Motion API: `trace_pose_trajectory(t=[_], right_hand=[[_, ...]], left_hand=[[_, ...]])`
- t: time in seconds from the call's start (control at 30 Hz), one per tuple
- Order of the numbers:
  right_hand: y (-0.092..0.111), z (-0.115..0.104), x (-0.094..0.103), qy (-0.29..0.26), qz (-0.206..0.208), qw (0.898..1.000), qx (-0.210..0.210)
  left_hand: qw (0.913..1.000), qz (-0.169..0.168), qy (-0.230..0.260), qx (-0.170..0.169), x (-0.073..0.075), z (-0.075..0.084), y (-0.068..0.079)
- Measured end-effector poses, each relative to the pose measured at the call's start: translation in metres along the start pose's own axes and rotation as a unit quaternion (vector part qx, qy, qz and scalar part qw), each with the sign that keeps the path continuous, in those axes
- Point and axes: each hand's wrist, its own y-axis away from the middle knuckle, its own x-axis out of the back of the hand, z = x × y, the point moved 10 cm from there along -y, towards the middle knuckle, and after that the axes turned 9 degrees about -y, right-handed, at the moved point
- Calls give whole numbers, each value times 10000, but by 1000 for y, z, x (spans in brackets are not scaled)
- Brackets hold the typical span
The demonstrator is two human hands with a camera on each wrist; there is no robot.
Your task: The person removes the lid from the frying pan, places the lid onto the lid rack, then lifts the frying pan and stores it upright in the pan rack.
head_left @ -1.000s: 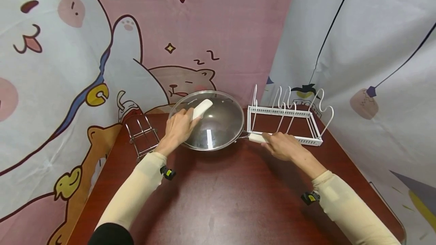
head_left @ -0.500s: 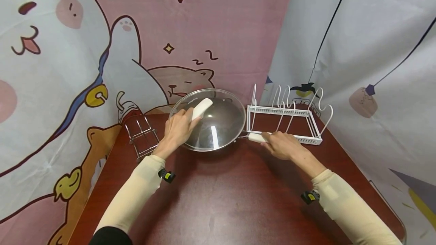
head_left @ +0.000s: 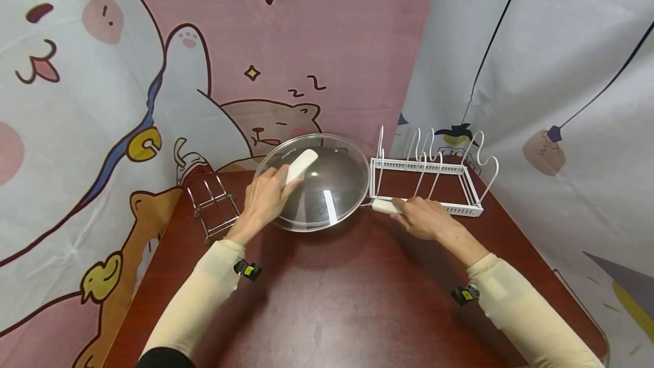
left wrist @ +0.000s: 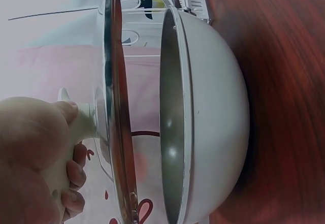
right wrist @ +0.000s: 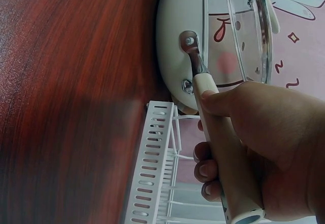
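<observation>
My left hand (head_left: 265,195) grips the cream handle (head_left: 301,166) of a round glass lid (head_left: 339,183). In the left wrist view the lid hangs above a wok (left wrist: 218,102), with a gap between lid and rim. The wok is white outside, greyish and shiny inside, and stands on the table with nothing in it that shows. My right hand (head_left: 424,217) holds the wok's long cream handle (right wrist: 221,142), thumb along its top and fingers curled beneath. From the head, the lid covers almost the whole wok.
A white wire rack (head_left: 457,209) with curved upright dividers stands right of the wok, close behind my right hand. At the left lies a small chrome wire rack (head_left: 212,202), near my left wrist. A printed cloth (head_left: 357,44) hangs behind the dark red table (head_left: 327,300).
My left hand has raised the lid off the wok, and the lid now hides more of the metal joint of the wok's handle. My right hand keeps its grip in place.
</observation>
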Motion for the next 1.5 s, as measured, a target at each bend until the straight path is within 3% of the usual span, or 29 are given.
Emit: trace_pose_trajectory(t=[0.77, 1.2, 1.5], right_hand=[[0, -2, 0, 39, -34, 10000, 8], [0, -1, -1, 47, -67, 10000, -38], [0, 0, -2, 21, -65, 10000, -59]], left_hand=[[9976, -198, 571, 331, 0, -9, 13], [9957, -135, 747, 526, 7, -15, 19], [9934, 70, 1050, 462, 15, -14, 19]])
